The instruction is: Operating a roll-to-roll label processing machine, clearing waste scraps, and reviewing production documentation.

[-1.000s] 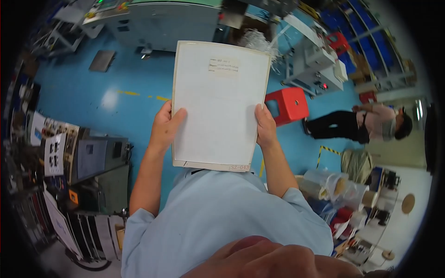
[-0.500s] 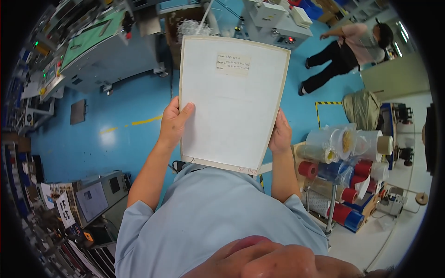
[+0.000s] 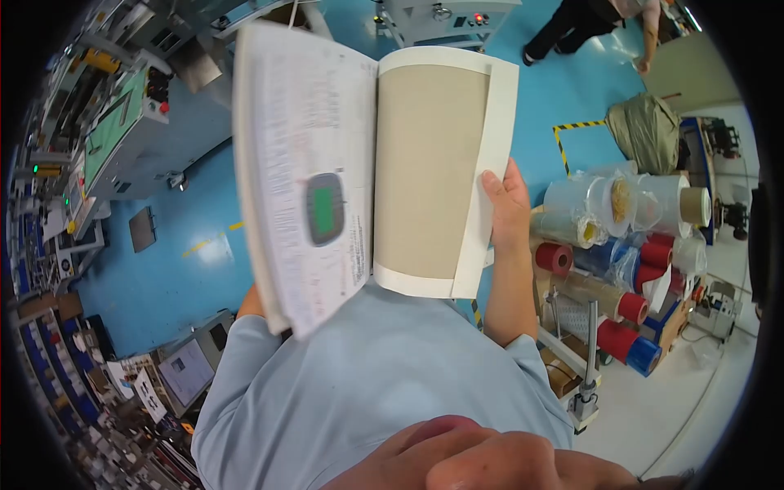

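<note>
An open folder [image 3: 432, 171] is held up in front of my chest, its right side a beige board with white borders and a white flap. My right hand [image 3: 509, 204] grips the outer right edge, thumb on the flap and fingers behind. On the left, a thick stack of pages stands tilted and blurred. Its top sheet [image 3: 286, 163] carries print and a dark grey rounded picture with a green rectangle. My left forearm [image 3: 252, 302] goes behind this left side, which hides my left hand.
Rolls of clear and red film [image 3: 616, 245] lie on a rack to my right, beside a metal post [image 3: 590, 351]. A covered bundle [image 3: 643, 131] stands beyond. Machines [image 3: 441, 18] are ahead and at the left. A person [image 3: 584, 28] is at the far right. A monitor [image 3: 186, 374] sits lower left.
The folder was shut with its labelled white cover facing me; now it is open, its left side swung leftward. My left hand has gone behind it. The view has shifted, and the distant person has moved.
</note>
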`<state>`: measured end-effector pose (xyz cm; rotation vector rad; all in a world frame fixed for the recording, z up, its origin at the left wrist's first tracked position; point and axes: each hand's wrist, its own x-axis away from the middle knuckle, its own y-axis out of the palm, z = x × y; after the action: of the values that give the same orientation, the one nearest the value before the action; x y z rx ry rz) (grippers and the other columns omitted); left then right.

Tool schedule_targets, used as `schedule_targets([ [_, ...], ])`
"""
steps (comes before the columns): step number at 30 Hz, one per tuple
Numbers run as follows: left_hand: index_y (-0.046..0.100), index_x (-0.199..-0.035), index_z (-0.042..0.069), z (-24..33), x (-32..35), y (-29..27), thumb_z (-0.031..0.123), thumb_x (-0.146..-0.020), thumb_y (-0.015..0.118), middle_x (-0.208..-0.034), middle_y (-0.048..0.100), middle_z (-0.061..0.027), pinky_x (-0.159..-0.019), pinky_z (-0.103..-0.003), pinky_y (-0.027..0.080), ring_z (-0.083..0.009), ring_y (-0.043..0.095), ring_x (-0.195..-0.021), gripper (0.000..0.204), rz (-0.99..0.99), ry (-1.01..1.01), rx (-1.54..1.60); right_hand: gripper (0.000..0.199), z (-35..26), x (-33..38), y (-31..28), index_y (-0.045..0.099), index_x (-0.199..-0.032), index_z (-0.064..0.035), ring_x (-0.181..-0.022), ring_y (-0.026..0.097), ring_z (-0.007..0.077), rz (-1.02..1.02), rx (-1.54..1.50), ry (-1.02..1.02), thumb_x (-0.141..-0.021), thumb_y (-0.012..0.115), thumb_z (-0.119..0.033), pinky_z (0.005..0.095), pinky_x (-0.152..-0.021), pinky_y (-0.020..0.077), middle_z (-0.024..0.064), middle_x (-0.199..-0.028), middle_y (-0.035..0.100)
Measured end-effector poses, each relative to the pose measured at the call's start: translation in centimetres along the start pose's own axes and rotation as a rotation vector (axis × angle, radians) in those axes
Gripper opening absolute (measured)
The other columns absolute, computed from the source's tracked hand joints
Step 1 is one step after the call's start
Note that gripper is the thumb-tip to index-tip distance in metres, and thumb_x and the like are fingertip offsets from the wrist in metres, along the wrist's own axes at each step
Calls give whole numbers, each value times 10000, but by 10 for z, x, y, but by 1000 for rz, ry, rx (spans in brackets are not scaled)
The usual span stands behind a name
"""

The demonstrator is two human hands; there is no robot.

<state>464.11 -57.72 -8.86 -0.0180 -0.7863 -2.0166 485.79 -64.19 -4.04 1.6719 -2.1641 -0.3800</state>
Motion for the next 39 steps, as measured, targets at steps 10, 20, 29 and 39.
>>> schedule_targets([
  [10, 453, -1293, 19, 48, -90, -34, 477, -938, 364, -1242, 536, -97, -969, -361, 405, -237, 503, -1135, 586, 15, -52, 29, 376, -18, -85, -49, 448, -1233, 5, -989, 566, 160, 294, 139, -142, -882, 535, -98, 285, -863, 448, 96, -1127, 576],
  [20, 452, -1294, 20, 149, -185, -112, 481, -936, 363, -1248, 532, -97, -973, -363, 401, -239, 500, -1139, 590, 94, 38, 136, 349, 5, -209, -16, 445, -1211, 6, -983, 545, 157, 341, 156, -149, -883, 517, -88, 285, -879, 423, 87, -1112, 559],
  [29, 452, -1295, 21, 166, -218, -125, 484, -934, 363, -1252, 528, -97, -976, -365, 398, -241, 498, -1142, 594, 131, 108, 253, 371, -1, -273, 21, 446, -1223, -4, -978, 563, 170, 336, 145, -168, -882, 523, -129, 288, -858, 450, 93, -1118, 570],
  [39, 451, -1296, 21, 168, -370, 16, 488, -933, 361, -1258, 525, -98, -980, -367, 394, -243, 495, -1146, 598, -399, 25, 275, 313, -27, -302, -32, 484, -1196, -48, -901, 592, 139, 515, 360, 32, -885, 514, -75, 279, -794, 488, 72, -1085, 597],
])
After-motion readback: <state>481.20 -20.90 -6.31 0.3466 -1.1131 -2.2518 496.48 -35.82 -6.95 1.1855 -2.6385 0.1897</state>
